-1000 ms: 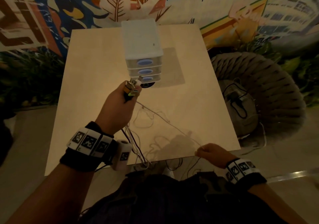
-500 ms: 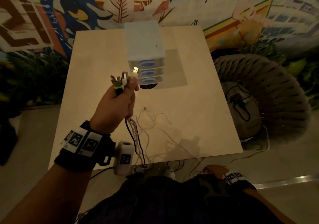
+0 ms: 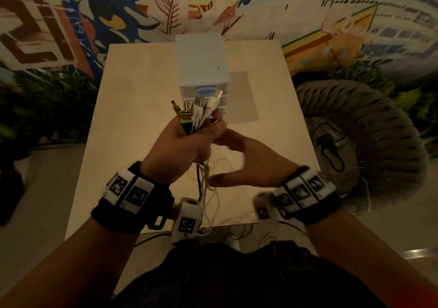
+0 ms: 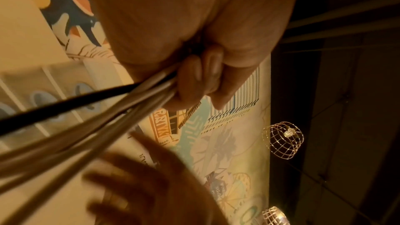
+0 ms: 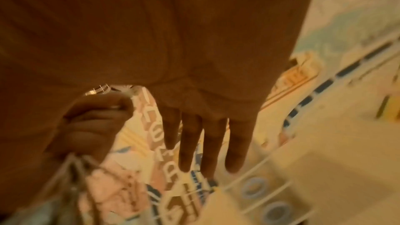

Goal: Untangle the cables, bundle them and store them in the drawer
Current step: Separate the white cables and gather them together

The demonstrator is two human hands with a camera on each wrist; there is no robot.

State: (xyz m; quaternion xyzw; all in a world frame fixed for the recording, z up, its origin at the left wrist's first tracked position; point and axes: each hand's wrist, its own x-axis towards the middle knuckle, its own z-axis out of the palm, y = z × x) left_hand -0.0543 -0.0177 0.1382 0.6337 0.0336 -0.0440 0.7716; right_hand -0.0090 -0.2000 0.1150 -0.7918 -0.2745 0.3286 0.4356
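Cables: I see a bunch of them, white + one black, clamped in left fist; plug ends fan out above the fist, loose lengths hang below past the wrist and drop over the near edge of the table. In left wrist view they run out from under the curled fingers as several pale strands + a black one.
Left hand: raised over mid table, fingers and thumb curled tight round the cables, held upright.
Right hand: blurred, just beside left hand on its right; fingers straight and slightly apart, thumb spread toward the hanging strands. Holds nothing I can make out; can't tell if the thumb touches a strand.
Drawer unit: white box w/ stacked drawers, blue oval pulls, stands near far edge of table, centre. All drawers look pushed in; lower ones partly hidden behind the plugs.
Table: pale top, thin strands trail on it near the near edge.
Chair: woven, round, on the floor off the table's right edge.
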